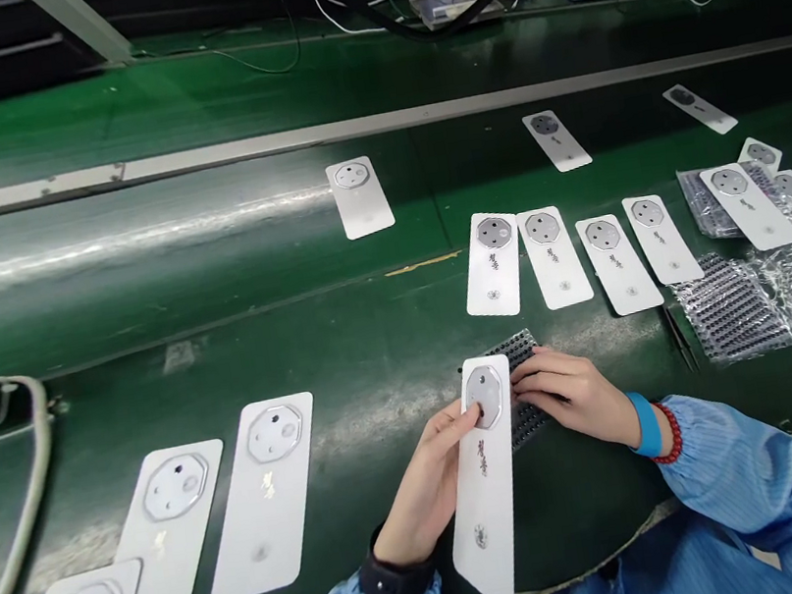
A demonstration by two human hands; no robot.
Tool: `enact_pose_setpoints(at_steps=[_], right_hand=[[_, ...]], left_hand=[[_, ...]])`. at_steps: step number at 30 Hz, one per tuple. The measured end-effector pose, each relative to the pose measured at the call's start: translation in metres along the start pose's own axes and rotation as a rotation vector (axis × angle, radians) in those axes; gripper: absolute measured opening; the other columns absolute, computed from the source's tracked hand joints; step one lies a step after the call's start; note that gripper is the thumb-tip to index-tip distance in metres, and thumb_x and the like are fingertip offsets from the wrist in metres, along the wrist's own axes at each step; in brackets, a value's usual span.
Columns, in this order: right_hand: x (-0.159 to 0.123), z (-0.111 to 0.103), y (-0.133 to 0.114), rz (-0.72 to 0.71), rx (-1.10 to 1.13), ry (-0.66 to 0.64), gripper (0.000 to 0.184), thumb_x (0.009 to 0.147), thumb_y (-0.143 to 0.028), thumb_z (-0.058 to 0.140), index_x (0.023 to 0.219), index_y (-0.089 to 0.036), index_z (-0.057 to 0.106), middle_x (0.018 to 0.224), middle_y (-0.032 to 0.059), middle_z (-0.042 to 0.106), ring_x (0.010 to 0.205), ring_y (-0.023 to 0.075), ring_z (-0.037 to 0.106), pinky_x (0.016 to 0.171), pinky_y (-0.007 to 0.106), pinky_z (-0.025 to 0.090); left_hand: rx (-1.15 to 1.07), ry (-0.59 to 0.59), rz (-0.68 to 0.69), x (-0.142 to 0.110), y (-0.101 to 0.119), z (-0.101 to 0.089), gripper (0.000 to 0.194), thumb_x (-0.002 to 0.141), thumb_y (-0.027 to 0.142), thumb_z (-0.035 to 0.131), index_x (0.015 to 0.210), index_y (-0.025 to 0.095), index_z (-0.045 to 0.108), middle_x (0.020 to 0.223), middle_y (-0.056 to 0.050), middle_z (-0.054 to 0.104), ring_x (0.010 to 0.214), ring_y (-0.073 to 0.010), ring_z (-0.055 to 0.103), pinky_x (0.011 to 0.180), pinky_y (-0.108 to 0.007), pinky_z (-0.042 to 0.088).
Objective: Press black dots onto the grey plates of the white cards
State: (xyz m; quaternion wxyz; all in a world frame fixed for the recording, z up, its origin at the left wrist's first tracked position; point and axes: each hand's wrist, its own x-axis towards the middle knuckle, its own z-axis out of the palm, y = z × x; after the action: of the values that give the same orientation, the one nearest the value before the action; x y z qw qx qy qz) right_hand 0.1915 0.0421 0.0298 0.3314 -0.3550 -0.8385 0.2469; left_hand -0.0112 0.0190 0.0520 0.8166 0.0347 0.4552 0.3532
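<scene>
Left hand (428, 481) pinches a long white rectangular card (484, 497) bearing a silver octagonal disc (485, 396), held above a green conveyor belt (242, 360); card's long axis runs fore-aft, disc end pointing away, tilted slightly rightward. Right hand (570, 395) grips its upper right edge, over a dark studded sheet (530, 423).

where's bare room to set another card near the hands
Bare green conveyor belt lies between the left hand and the three white cards at lower left, and left of the white card row. Crowded at right: cards overlap clear plastic bags of small black parts, beside black tweezers.
</scene>
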Motion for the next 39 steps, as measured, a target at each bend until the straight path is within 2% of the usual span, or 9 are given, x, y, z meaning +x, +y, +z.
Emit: enact_pose_setpoints(at_steps=[5, 9, 12, 17, 24, 30, 33, 36, 39], right_hand=[[-0.006, 0.004, 0.004, -0.058, -0.132, 0.004, 0.019, 0.097, -0.016, 0.046, 0.093, -0.017, 0.064, 0.096, 0.01, 0.071, 0.089, 0.0197, 0.069, 0.095, 0.048, 0.054], [-0.011, 0.009, 0.002, -0.09, -0.244, -0.024, 0.024, 0.096, -0.009, 0.04, 0.097, -0.013, 0.064, 0.1, 0.0132, 0.071, 0.094, 0.0211, 0.069, 0.099, 0.049, 0.051], [-0.01, 0.009, 0.001, -0.08, -0.26, -0.045, 0.026, 0.096, -0.007, 0.037, 0.097, -0.011, 0.063, 0.101, 0.0143, 0.071, 0.096, 0.0217, 0.068, 0.099, 0.049, 0.051], [-0.006, 0.007, 0.004, -0.01, -0.16, -0.043, 0.019, 0.097, -0.015, 0.044, 0.094, -0.013, 0.063, 0.096, 0.0119, 0.071, 0.091, 0.0209, 0.07, 0.098, 0.048, 0.053], [-0.009, 0.008, 0.007, -0.078, -0.21, -0.056, 0.025, 0.095, -0.007, 0.039, 0.098, -0.015, 0.063, 0.098, 0.0112, 0.07, 0.091, 0.0209, 0.068, 0.101, 0.052, 0.05], [-0.004, 0.007, 0.006, -0.009, -0.194, -0.111, 0.023, 0.095, -0.007, 0.038, 0.096, -0.017, 0.059, 0.095, 0.0103, 0.066, 0.093, 0.023, 0.065, 0.096, 0.049, 0.052], [0.0, 0.005, 0.005, 0.009, -0.173, -0.152, 0.021, 0.095, -0.009, 0.037, 0.098, -0.017, 0.056, 0.095, 0.0112, 0.063, 0.095, 0.025, 0.062, 0.083, 0.044, 0.058], [-0.001, 0.005, 0.004, -0.013, -0.2, -0.155, 0.022, 0.096, -0.009, 0.036, 0.099, -0.016, 0.056, 0.094, 0.0125, 0.062, 0.092, 0.0253, 0.061, 0.072, 0.039, 0.059], [-0.005, 0.006, 0.004, -0.079, -0.242, -0.124, 0.022, 0.096, -0.008, 0.036, 0.1, -0.013, 0.057, 0.097, 0.0145, 0.062, 0.094, 0.0251, 0.062, 0.076, 0.04, 0.059]], left_hand=[[-0.007, 0.006, 0.005, 0.004, -0.004, -0.002, 0.006, 0.078, 0.016, 0.072, 0.083, 0.013, 0.072, 0.07, -0.003, 0.072, 0.055, -0.0131, 0.064, 0.051, -0.021, 0.05], [0.019, -0.006, 0.013, 0.007, -0.008, -0.005, 0.016, 0.084, 0.016, 0.064, 0.096, 0.01, 0.072, 0.087, -0.009, 0.074, 0.061, -0.0149, 0.067, 0.062, -0.024, 0.054], [0.007, -0.015, 0.023, 0.009, -0.01, -0.006, 0.019, 0.085, 0.018, 0.063, 0.101, 0.01, 0.071, 0.084, -0.009, 0.074, 0.064, -0.0164, 0.068, 0.067, -0.025, 0.056], [-0.001, -0.008, 0.042, 0.01, -0.013, -0.005, 0.013, 0.081, 0.018, 0.067, 0.092, 0.011, 0.072, 0.071, -0.005, 0.071, 0.06, -0.015, 0.066, 0.068, -0.024, 0.056], [-0.011, -0.023, 0.015, 0.004, -0.011, 0.004, 0.012, 0.076, 0.023, 0.075, 0.081, 0.012, 0.071, 0.069, -0.004, 0.07, 0.058, -0.0121, 0.064, 0.056, -0.019, 0.051], [-0.015, -0.024, 0.027, -0.001, -0.009, 0.011, 0.017, 0.07, 0.025, 0.08, 0.078, 0.012, 0.071, 0.066, -0.004, 0.071, 0.055, -0.0128, 0.064, 0.053, -0.019, 0.05], [-0.018, -0.032, 0.035, 0.0, -0.009, 0.011, 0.017, 0.071, 0.025, 0.079, 0.079, 0.012, 0.072, 0.065, -0.004, 0.071, 0.055, -0.013, 0.064, 0.053, -0.019, 0.049], [-0.026, -0.017, 0.037, 0.002, -0.011, 0.011, 0.014, 0.074, 0.023, 0.076, 0.08, 0.011, 0.072, 0.068, -0.005, 0.073, 0.054, -0.013, 0.064, 0.053, -0.02, 0.05], [-0.056, 0.019, 0.033, 0.004, -0.012, 0.01, 0.009, 0.076, 0.02, 0.074, 0.079, 0.011, 0.071, 0.068, -0.005, 0.072, 0.053, -0.0122, 0.064, 0.052, -0.019, 0.05]])
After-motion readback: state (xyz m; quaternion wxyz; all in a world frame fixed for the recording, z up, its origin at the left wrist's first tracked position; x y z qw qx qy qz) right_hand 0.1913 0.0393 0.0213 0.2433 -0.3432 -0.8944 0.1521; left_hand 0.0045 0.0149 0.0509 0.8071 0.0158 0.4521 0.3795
